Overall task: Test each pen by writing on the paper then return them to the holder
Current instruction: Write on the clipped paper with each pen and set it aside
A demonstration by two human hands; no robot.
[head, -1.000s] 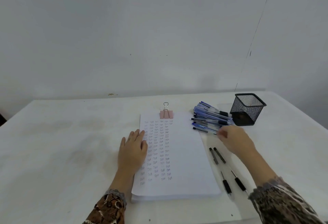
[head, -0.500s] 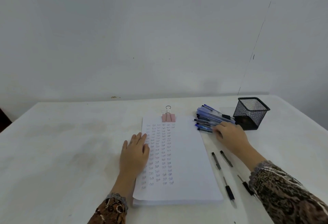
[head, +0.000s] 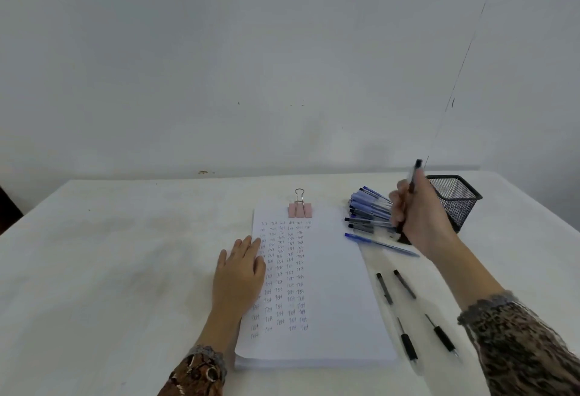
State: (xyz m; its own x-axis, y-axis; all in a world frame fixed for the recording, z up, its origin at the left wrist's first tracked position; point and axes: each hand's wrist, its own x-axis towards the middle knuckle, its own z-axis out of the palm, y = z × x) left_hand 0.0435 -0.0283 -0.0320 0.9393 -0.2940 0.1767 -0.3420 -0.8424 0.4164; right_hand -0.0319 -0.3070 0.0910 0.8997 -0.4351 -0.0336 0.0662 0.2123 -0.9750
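Right fingers: curled tight round a pen, its dark end pointing up, blurred.
Right hand: raised above the pile, wrist bent back, likely bringing the pen to the paper.
Left hand: flat, fingers together, nothing held, pinning the paper's left edge for writing.
Holder: just behind the right hand, looks empty.
Stray pen: beside the paper.

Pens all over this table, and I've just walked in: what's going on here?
A person is testing pens. The right hand holds one pen raised beside the black mesh holder, above a pile of blue pens. The left hand lies flat on the clipped paper stack, which carries columns of handwriting. Two black pens lie apart, to the right.
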